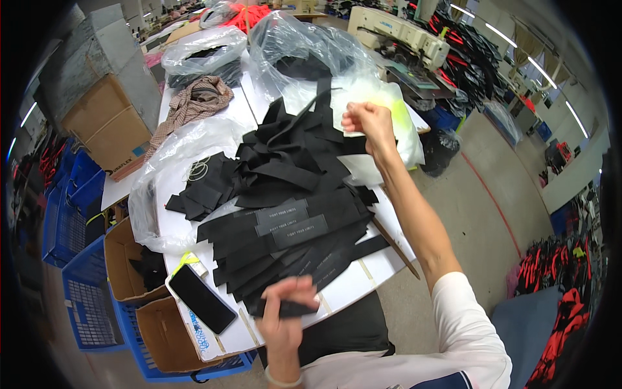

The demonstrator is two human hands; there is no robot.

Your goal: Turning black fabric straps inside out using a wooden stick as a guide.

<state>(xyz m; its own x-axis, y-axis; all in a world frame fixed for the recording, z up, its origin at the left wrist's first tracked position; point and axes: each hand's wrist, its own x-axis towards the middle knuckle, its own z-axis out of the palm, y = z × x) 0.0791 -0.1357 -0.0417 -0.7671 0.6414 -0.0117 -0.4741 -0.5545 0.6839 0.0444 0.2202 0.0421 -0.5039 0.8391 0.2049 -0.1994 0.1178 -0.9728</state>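
A white table (pixel 363 279) carries a heap of black fabric strips (pixel 291 168); the nearer ones (pixel 291 230) lie flat, fanned out, with grey printing. My left hand (pixel 285 311) is closed around the near end of one black strip (pixel 295 308) at the table's front edge. My right hand (pixel 369 123) is raised over the far side of the heap, pinching the top of another long black strip (pixel 321 97) next to a clear plastic bag (pixel 311 52). My right arm in a white sleeve reaches across from the lower right.
A black phone (pixel 202 298) lies at the table's near left corner. Open cardboard boxes (pixel 129 266) and blue crates (pixel 84 305) stand left of the table. A brown patterned cloth (pixel 197 100), plastic bags (pixel 204 55) and a sewing machine (pixel 402 32) lie farther back.
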